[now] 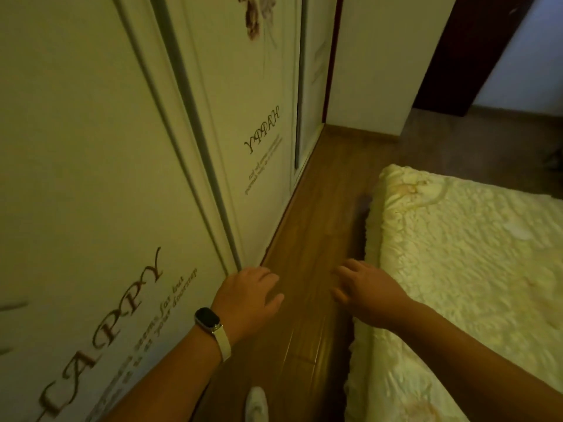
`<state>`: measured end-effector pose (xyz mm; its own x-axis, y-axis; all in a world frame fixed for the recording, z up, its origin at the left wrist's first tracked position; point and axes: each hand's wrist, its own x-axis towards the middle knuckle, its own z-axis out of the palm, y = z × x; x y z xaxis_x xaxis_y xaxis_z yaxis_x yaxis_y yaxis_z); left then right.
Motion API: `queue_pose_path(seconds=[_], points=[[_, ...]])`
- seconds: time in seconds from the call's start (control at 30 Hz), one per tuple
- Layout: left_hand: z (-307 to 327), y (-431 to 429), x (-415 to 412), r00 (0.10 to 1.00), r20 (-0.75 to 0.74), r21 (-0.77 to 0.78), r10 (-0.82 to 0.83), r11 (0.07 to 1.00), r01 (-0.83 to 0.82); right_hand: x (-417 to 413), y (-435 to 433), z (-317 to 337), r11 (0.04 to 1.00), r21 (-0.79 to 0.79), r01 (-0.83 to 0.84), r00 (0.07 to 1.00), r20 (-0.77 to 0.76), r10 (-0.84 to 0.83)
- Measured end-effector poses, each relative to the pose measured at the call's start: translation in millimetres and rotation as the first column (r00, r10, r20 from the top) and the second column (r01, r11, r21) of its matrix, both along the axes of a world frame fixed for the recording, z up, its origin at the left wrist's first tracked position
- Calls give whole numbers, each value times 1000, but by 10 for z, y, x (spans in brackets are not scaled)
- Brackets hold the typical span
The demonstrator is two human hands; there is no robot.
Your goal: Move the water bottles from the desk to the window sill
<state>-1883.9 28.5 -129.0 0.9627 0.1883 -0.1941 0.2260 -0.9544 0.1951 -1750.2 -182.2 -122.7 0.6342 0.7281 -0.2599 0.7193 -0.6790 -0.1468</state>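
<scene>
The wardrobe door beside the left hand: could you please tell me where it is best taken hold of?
Probably the grey vertical strip along the edge of the wardrobe door: the panel is flat, no knob shows, and only that strip stands proud. Come from the aisle side with the left hand, which is open and nearest.

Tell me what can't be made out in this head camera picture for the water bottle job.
- Water bottles, desk, window sill: none in view, beyond the frame edges.
- Left hand and right hand: empty and open over the brown wooden floor, fingertips motion-blurred.
- Pale rounded object: cut off by the bottom edge; unidentifiable.
- Small print on the cream wardrobe door: too blurred to read.
</scene>
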Motion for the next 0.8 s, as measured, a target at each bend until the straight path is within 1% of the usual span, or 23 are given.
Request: queue_pose_path(seconds=[0.17,0.23,0.3,0.47,0.67,0.8], points=[[198,644,648,991,46,7,-122,993,122,368,544,226,997,12,82,993,83,-82],[285,817,895,985,86,6,-152,988,152,510,680,314,990,45,133,987,87,-136],[356,919,1123,975,113,21,-190,982,189,654,752,378,981,78,175,979,93,-182],[366,1041,1752,952,131,44,-275,961,272,1045,753,502,951,146,272,953,97,-288],[247,1051,2558,942,179,25,-285,958,285,1683,624,299,913,176,368,922,60,-383],[155,989,3190,950,146,41,-275,961,272,2355,597,79,912,197,361,927,32,-374]])
